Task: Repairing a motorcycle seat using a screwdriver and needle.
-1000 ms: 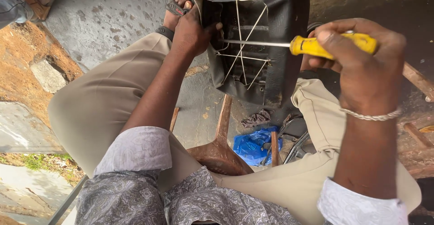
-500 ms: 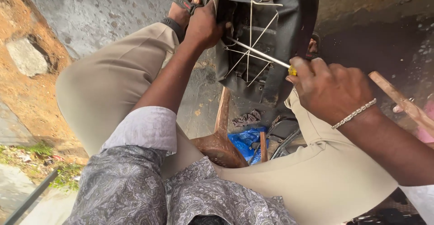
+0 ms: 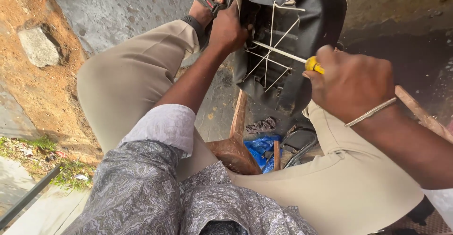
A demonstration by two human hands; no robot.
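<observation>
A black padded seat cover (image 3: pixel 302 22) stands upside down between my knees, its underside crossed by white cords (image 3: pixel 272 51). My left hand (image 3: pixel 228 27) grips the cover's left edge. My right hand (image 3: pixel 351 81) is closed around a yellow-handled screwdriver (image 3: pixel 312 65). Its metal shaft reaches left, and the tip lies among the cords near my left hand. A thin metal bangle circles my right wrist.
I sit on a low wooden stool (image 3: pixel 236 145) with my beige-trousered legs spread. A blue plastic bag (image 3: pixel 260 149) and dark tools lie under it. My sandalled foot (image 3: pixel 207 1) rests on wet concrete. Orange earth and a stone (image 3: pixel 40 46) are at left. A wooden stick (image 3: pixel 422 114) is at right.
My right hand has dropped and drawn closer, so less of the yellow handle shows. The shaft now slants up-left into the cords. My left hand keeps its hold on the cover.
</observation>
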